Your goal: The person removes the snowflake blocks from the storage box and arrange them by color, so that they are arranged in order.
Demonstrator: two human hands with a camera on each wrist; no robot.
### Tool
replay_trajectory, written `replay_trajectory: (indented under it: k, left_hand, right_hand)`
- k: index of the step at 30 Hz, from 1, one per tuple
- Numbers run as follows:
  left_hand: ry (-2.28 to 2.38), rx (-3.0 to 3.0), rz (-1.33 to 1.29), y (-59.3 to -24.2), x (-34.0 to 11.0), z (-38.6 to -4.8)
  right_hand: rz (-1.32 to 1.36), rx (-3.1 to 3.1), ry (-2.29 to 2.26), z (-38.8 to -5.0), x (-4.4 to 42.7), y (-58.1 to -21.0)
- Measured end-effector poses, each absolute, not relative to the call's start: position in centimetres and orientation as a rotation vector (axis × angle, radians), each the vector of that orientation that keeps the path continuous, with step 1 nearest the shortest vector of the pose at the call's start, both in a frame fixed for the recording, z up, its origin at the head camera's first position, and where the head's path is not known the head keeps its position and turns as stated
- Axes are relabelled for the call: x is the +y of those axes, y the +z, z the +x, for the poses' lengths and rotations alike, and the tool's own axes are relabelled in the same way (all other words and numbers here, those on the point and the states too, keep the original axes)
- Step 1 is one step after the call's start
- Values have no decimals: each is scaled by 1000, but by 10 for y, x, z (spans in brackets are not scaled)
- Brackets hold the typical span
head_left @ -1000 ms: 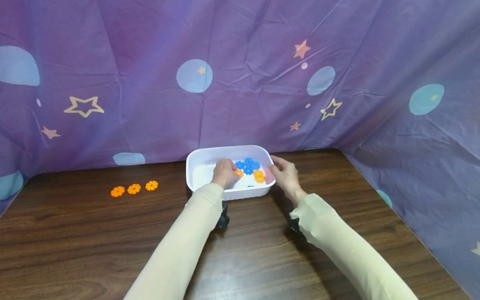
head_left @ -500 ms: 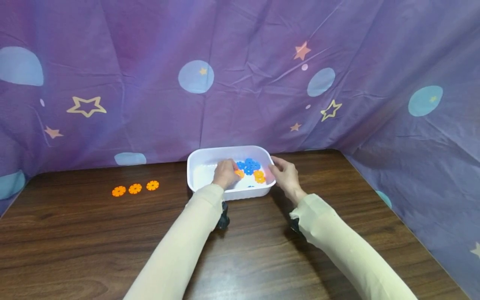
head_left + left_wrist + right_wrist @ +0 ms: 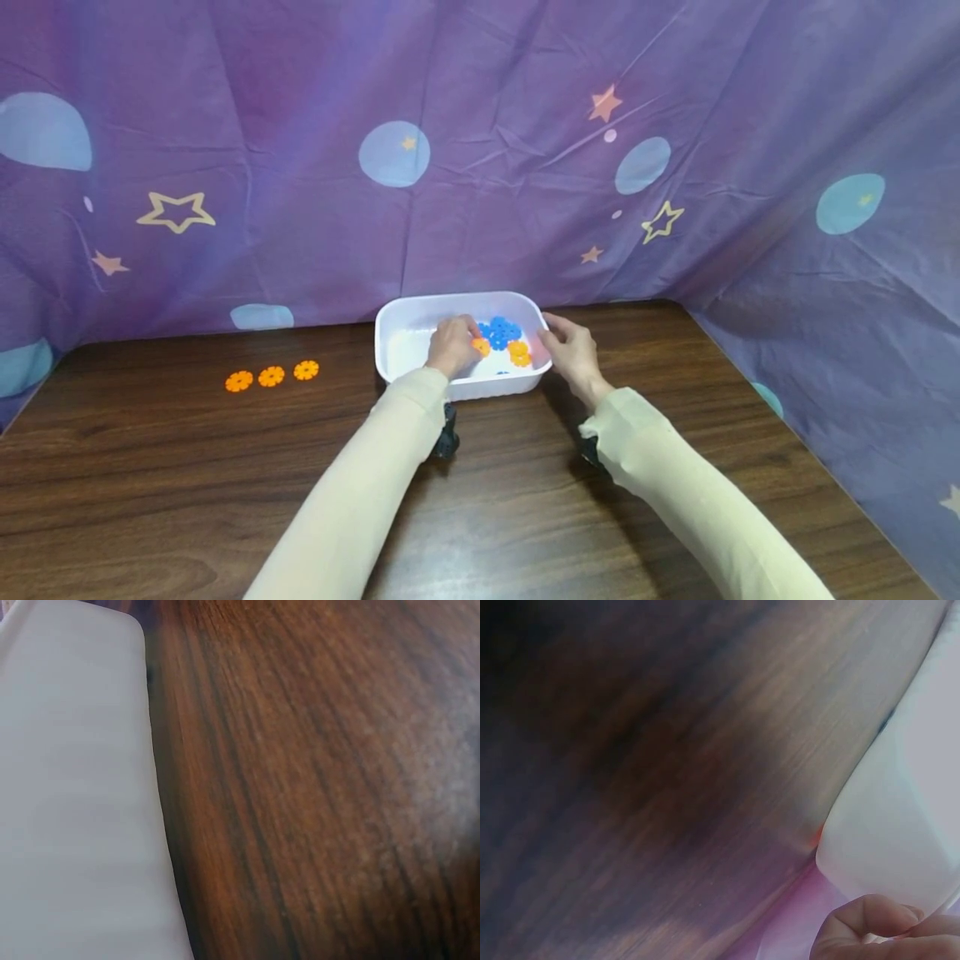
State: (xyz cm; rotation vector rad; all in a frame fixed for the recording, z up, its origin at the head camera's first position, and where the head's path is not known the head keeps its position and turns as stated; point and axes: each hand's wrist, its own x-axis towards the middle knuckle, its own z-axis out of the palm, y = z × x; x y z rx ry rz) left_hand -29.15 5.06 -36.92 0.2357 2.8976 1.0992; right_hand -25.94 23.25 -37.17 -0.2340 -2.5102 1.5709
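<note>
A white plastic basin stands near the back of the table. Inside it my left hand pinches an orange flower-shaped disc; the fingertips are partly hidden. My right hand grips the basin's right end, thumb at the rim. In the right wrist view its curled finger shows against the white wall. Blue flower-shaped discs lie in a heap in the basin, with orange discs to their right. The left wrist view shows the basin's side wall but no hand.
Three orange flower discs lie in a row on the brown wooden table, left of the basin. A purple cloth with stars and planets hangs behind and to the right. Part of a blue disc shows at the basin's near wall.
The left hand stays in the basin, its fingers shifting slightly, and more of the orange disc at its fingertips shows. The right hand keeps its place. The view has drifted a little.
</note>
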Motion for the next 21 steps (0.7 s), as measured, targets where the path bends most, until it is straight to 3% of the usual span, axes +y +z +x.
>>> replay_trajectory:
  k: [21]
  left_hand:
    - [1303,2738,81,-355,45,-288]
  right_hand:
    - [-230,-2511,1532,-261,234,-373]
